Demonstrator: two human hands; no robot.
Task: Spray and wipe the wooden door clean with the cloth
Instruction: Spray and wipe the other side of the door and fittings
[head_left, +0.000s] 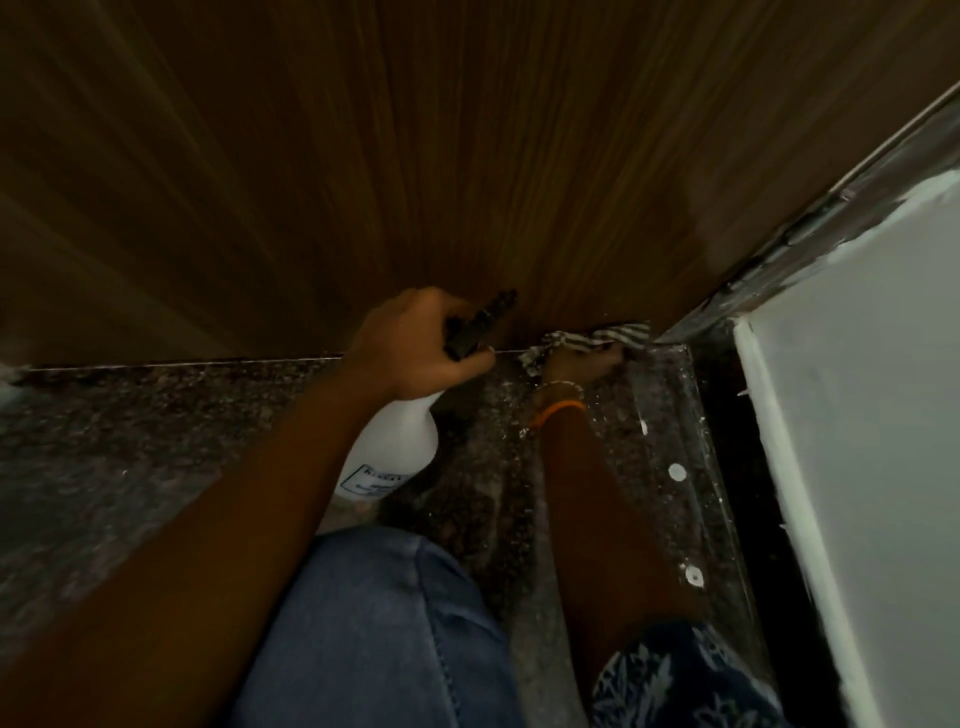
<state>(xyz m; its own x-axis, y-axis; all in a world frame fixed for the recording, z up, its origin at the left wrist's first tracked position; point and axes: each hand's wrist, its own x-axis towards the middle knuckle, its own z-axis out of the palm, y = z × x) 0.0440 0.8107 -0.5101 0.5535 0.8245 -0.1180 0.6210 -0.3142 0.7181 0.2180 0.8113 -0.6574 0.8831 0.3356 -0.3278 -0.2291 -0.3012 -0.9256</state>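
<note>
Overhead, the wooden door (415, 156) fills most of the view, its dark brown grain running down to a bottom edge that meets the speckled granite floor (130, 441). To the right, a white wall (872, 415) stands beside the dark door frame (810, 218), and white paint spots dot the polished stone strip along the floor there. A knee in blue jeans (379, 634) sits at the lower middle, with a dark patterned fabric (685, 680) at the lower right.

The white spray bottle (392, 452) hangs tilted above the floor, its printed label facing the camera and its black trigger head (478, 327) pointing toward the door's lower edge. The left hand (415, 348) grips the bottle at the neck, fingers curled round the trigger head.

The right hand (582, 364) reaches to the door's bottom right corner, just beside the frame, and presses the striped cloth (597, 338) against the wood there; its fingers are bunched into the cloth, though how tightly they close is hidden by the fabric. An orange band (561, 410) and a thin bangle circle that wrist.
</note>
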